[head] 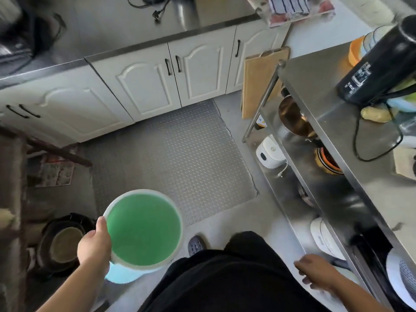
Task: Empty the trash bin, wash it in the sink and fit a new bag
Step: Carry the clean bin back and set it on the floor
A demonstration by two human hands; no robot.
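My left hand (94, 246) fingers clamp the light, stiff bin (144, 230) by its rim, right hand (315, 272) fingers loose, empty.

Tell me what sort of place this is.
Most likely a home kitchen: white cabinet doors under a steel counter, a steel shelf rack holding pots, and a rice cooker.

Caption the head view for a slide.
Left hand holds the green-lined bin by its rim above the kitchen floor; right hand hangs free beside the steel rack.
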